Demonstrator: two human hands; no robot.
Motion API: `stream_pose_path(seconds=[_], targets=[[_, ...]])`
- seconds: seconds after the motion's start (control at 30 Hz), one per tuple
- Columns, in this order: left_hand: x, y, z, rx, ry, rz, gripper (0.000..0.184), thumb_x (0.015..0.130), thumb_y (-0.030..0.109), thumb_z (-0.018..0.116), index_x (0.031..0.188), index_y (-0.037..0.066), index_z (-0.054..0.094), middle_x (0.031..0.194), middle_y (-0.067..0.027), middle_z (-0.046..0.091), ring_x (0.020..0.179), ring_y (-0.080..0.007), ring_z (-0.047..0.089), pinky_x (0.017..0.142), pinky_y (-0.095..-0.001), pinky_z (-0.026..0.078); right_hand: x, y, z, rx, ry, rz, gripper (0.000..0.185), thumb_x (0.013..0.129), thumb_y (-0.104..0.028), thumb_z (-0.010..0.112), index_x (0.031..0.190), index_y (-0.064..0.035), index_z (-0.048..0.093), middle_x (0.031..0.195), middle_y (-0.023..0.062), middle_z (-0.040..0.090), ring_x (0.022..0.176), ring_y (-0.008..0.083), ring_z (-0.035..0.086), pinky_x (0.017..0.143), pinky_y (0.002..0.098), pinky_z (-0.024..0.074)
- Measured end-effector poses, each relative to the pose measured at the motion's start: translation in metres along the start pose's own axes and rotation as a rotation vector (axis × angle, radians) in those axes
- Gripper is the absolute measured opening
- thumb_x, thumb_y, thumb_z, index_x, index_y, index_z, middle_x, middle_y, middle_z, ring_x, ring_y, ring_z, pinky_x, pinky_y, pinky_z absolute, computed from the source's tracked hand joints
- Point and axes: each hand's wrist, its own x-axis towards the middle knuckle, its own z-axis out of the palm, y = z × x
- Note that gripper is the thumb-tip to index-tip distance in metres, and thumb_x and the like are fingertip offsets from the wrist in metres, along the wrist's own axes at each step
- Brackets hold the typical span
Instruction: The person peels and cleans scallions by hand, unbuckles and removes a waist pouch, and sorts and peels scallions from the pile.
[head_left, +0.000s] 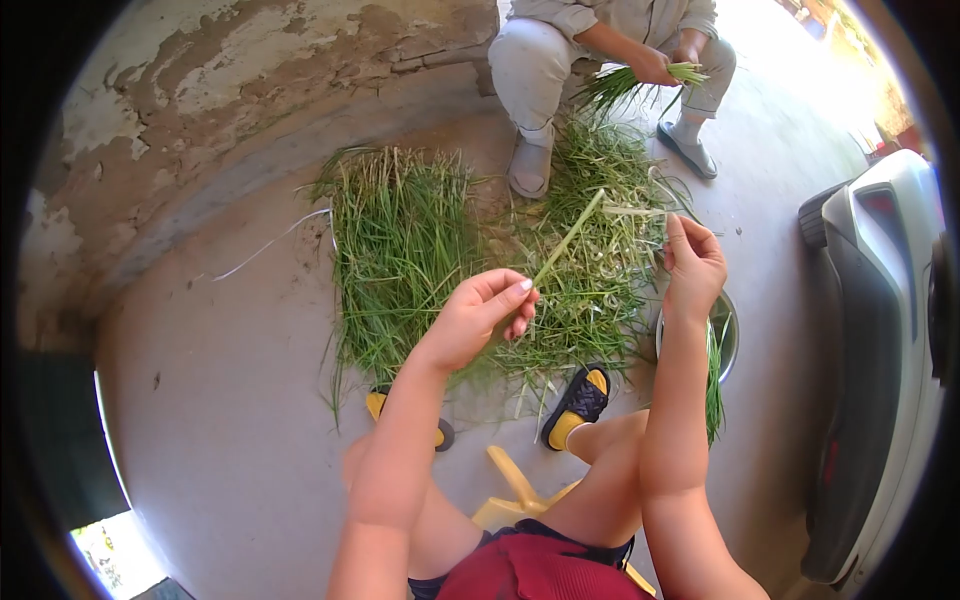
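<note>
In the head view, the left hand [481, 315] reaches forward over the concrete floor [230, 420], palm turned inward, thumb and fingertips closed on a green stalk [568, 240] that slants up and away. The right hand [694, 262] is raised, wrist upright, thumb and forefinger pinching a pale strip [635, 211] that meets the stalk's far tip. Both are above the loose greens [590, 300], which lie toward the floor's wall edge, beside a metal bowl [731, 335].

Concrete floor [230, 400], green stalks [400, 250] in heaps, white string [270, 243]
</note>
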Motion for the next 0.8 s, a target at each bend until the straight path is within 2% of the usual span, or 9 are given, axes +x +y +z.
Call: stream_pose_path(seconds=[0.07,0.1,0.23,0.33,0.4,0.43,0.53,0.57,0.8], targets=[[0.003,-0.004,0.001,-0.060,0.021,0.018,0.017,0.095,0.021,0.049,0.092,0.006,0.056,0.080,-0.0011,0.057,0.066,-0.0088,0.053,0.058,-0.0229,0.042,-0.003,0.002,0.001,-0.132,-0.053,-0.022,0.016,0.081,-0.009,0.069,0.093,-0.0003,0.063,0.080,0.0037,0.064,0.067,0.0082,0.057,0.058,0.0193,0.0444],[0.005,-0.004,0.001,-0.107,0.029,0.044,0.017,0.095,0.022,0.048,0.093,0.007,0.055,0.082,-0.0020,0.058,0.069,-0.0097,0.053,0.060,-0.0234,0.043,-0.004,0.004,0.002,-0.240,-0.114,-0.101,0.018,0.082,-0.007,0.066,0.098,0.0002,0.063,0.087,0.0040,0.065,0.078,0.0109,0.061,0.070,0.0217,0.0478],[0.010,-0.011,-0.005,-0.303,0.070,0.121,0.019,0.097,0.024,0.044,0.098,0.008,0.054,0.097,-0.0070,0.060,0.085,-0.0151,0.058,0.071,-0.0286,0.047,-0.026,0.009,0.020,-0.409,-0.429,-0.227,0.020,0.088,-0.010,0.058,0.105,0.0005,0.061,0.097,0.0058,0.065,0.085,0.0124,0.061,0.076,0.0250,0.0482],[0.013,-0.009,-0.009,-0.481,0.095,0.164,0.019,0.097,0.024,0.044,0.100,0.008,0.054,0.103,-0.0091,0.060,0.091,-0.0177,0.058,0.076,-0.0325,0.049,-0.055,-0.007,0.040,-0.229,-0.764,0.169,0.022,0.091,-0.011,0.054,0.106,0.0023,0.059,0.100,0.0077,0.064,0.091,0.0133,0.060,0.078,0.0276,0.0479],[0.016,-0.010,-0.015,-0.583,0.088,0.196,0.020,0.097,0.024,0.044,0.101,0.007,0.055,0.106,-0.0110,0.060,0.094,-0.0205,0.059,0.080,-0.0341,0.050,-0.071,-0.006,0.050,-0.129,-0.923,0.339,0.025,0.095,-0.017,0.047,0.108,0.0002,0.060,0.098,0.0052,0.064,0.091,0.0132,0.060,0.079,0.0279,0.0481],[0.018,-0.010,-0.017,-0.616,0.098,0.207,0.020,0.097,0.024,0.044,0.101,0.007,0.055,0.106,-0.0112,0.060,0.094,-0.0208,0.059,0.080,-0.0340,0.050,-0.075,0.004,0.052,-0.132,-1.011,0.300,0.029,0.097,-0.021,0.045,0.109,0.0008,0.059,0.097,0.0055,0.064,0.091,0.0141,0.060,0.079,0.0287,0.0483],[0.017,-0.009,-0.023,-0.677,0.143,0.235,0.020,0.097,0.024,0.043,0.100,0.005,0.049,0.103,-0.0127,0.059,0.093,-0.0231,0.058,0.080,-0.0369,0.049,-0.087,0.006,0.056,-0.152,-1.098,0.506,0.031,0.097,-0.022,0.044,0.113,0.0016,0.057,0.097,0.0071,0.064,0.092,0.0152,0.061,0.081,0.0300,0.0482],[0.016,-0.007,-0.024,-0.684,0.175,0.253,0.020,0.097,0.024,0.043,0.100,0.005,0.049,0.102,-0.0128,0.058,0.093,-0.0233,0.058,0.079,-0.0367,0.049,-0.091,0.004,0.057,-0.142,-1.092,0.560,0.031,0.096,-0.022,0.044,0.108,0.0034,0.058,0.092,0.0051,0.063,0.087,0.0106,0.059,0.081,0.0242,0.0451],[0.011,-0.001,-0.041,-0.811,0.173,0.324,0.018,0.096,0.021,0.046,0.098,0.004,0.050,0.105,-0.0127,0.055,0.095,-0.0219,0.055,0.079,-0.0310,0.051,-0.091,-0.003,0.053,-0.209,-1.210,0.501,0.029,0.093,-0.017,0.048,0.111,0.0025,0.059,0.088,0.0039,0.064,0.078,0.0094,0.059,0.077,0.0239,0.0465]])
